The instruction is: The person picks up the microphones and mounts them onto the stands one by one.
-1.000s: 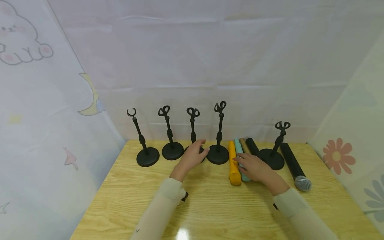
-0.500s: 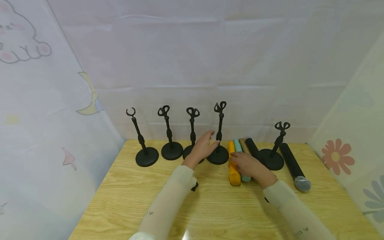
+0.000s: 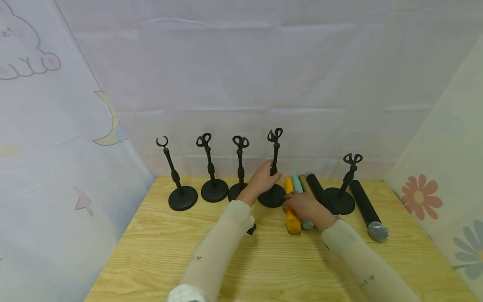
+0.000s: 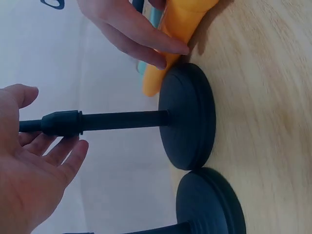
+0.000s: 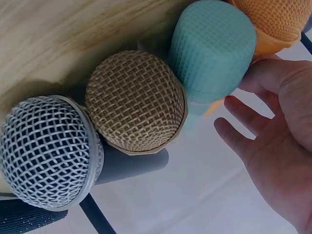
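Observation:
My left hand [image 3: 261, 181] is around the pole of a black tabletop microphone stand [image 3: 271, 197]. In the left wrist view its fingers lie behind the pole's collar [image 4: 62, 123], and the thumb stands apart from it. My right hand [image 3: 305, 207] lies over an orange microphone [image 3: 293, 225], its fingers [image 4: 161, 41] extended across the body. Beside that lie a teal microphone [image 5: 213, 48], a brown-gold one [image 5: 136, 102] and a black one with a silver mesh head [image 5: 48, 151]. My right palm partly hides the teal microphone in the head view.
Three more black stands [image 3: 183, 198] are lined up to the left on the wooden table [image 3: 170, 260]. Another stand [image 3: 339, 201] is at the right, beside a black microphone with a silver head [image 3: 366, 205]. A pale sheet [image 3: 241, 75] hangs close behind.
My left hand has moved right, from in front of the third stand to the fourth stand's pole. My right hand has shifted left from the teal microphone onto the orange one.

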